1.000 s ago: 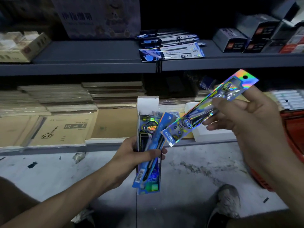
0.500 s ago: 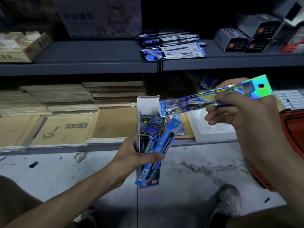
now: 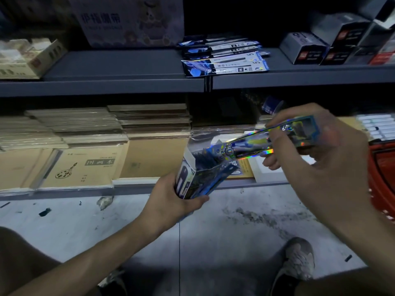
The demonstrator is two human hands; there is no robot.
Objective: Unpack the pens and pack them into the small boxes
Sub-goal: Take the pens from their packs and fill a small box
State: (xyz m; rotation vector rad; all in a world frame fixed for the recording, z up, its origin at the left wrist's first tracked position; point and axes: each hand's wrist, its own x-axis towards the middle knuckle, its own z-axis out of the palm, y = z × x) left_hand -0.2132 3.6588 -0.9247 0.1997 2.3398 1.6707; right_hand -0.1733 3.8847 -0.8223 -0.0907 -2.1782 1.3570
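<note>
- At far left on the upper shelf (image 3: 119, 67) sits an open cardboard tray (image 3: 27, 60); pale packs fill it, and its printing is too dim to read.
- Behind it stands a large printed carton (image 3: 130, 20) with big Chinese characters and a cartoon bear; its top is cut off by the frame.
- On the lower shelf, flat stacks of brown paper goods (image 3: 70, 127) lie in piles; the front drawing book (image 3: 85, 169) carries a palette drawing and a dark label reading 图画本.
- The left hand (image 3: 171, 199) is wrapped around the small box (image 3: 192, 176), tilted, its top flap open; dark pen packs stand inside, and a blue pack is pinned against the box's outer face by the fingers. The box's print is blurred.
- On the upper shelf in the middle lies a fanned pile of blue-and-white pen packs (image 3: 224, 56), each marked with a large 5; the smaller text is illegible.
- The holographic pen pack (image 3: 256, 144) slants from the right hand down to the box mouth, its lower tip at the opening; whether it is inside cannot be told.
- The right hand (image 3: 316, 146) pinches that pack's upper end, fingers closed on it, blurred by motion.
- Upper right, grey boxes (image 3: 303, 48) with red logos stack up; lettering is unreadable.
- At far right, a red basket (image 3: 382, 178) is cut off by the edge, with white pens (image 3: 376, 124) above it.
</note>
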